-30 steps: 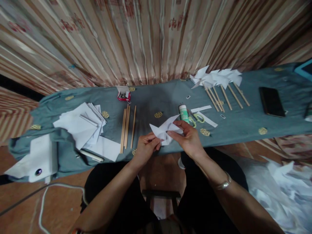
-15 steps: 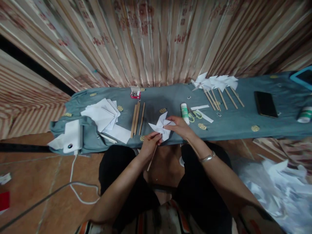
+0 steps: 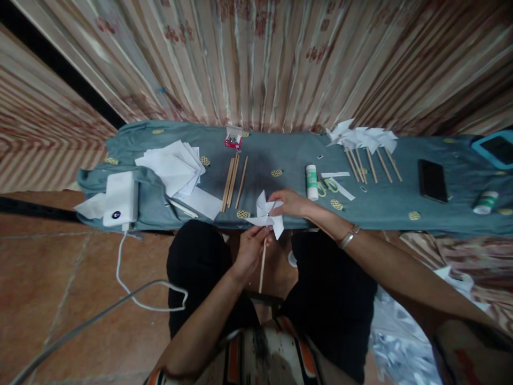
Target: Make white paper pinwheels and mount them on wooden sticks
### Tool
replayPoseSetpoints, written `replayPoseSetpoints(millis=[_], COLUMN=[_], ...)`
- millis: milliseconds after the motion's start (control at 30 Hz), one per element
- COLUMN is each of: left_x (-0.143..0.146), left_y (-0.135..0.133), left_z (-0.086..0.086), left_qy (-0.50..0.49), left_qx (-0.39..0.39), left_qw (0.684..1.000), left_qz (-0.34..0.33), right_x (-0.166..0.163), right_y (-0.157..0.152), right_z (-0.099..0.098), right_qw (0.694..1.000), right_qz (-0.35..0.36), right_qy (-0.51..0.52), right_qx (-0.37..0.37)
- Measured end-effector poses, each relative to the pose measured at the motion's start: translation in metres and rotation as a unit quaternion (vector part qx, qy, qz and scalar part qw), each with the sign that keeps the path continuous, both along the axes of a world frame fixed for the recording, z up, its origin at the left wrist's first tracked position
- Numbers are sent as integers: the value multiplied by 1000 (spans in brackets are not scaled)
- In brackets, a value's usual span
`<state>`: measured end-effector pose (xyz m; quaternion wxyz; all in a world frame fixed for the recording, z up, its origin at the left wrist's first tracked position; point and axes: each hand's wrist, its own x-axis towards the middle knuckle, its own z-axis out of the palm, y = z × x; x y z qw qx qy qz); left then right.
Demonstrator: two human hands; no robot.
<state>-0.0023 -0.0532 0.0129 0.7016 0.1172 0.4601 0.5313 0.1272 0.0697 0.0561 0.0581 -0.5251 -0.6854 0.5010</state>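
Observation:
I hold a white paper pinwheel (image 3: 266,214) at the near edge of a table draped in grey-blue cloth (image 3: 280,160). My left hand (image 3: 251,247) is closed round the top of its wooden stick (image 3: 262,267), which hangs down between my knees. From the right, my right hand (image 3: 289,203) pinches the paper blades at their centre. A bracelet sits on my right wrist.
On the cloth lie loose wooden sticks (image 3: 234,181), a pile of white paper squares (image 3: 172,166), a small red box of pins (image 3: 232,141), a glue stick (image 3: 311,182), green scissors (image 3: 327,186), several finished pinwheels (image 3: 363,140), a black phone (image 3: 432,180) and a white charger (image 3: 119,199) with its cable.
The view has swung left and pulled back. The folded paper is now mounted on a stick. My left hand has dropped from the paper to grip the stick below the table edge.

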Motion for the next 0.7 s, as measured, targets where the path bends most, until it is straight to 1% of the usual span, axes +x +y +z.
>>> replayPoseSetpoints(millis=[100,167,300,367,500,700], left_x=[2,2,0,0,-1,0], left_y=[0,2,5,6,4,4], left_z=[-2,-2,-3,-3,-3,-3], left_qy=[-28,-39,-23,-15,-20,-22], left_qx=[-23,-37,-81,-103,-123,-133], left_qw=[999,998,996,995,992,990], left_qz=[14,18,10,2,-9,-48], right_x=[-4,-7,-12,-15,-17,-17], right_y=[8,15,25,27,29,30], right_z=[3,6,11,12,13,15], right_qw=[998,993,962,951,941,936], right_qz=[41,87,212,246,273,278], right_qy=[-36,-68,-142,-159,-173,-190], right_qx=[14,35,92,101,99,101])
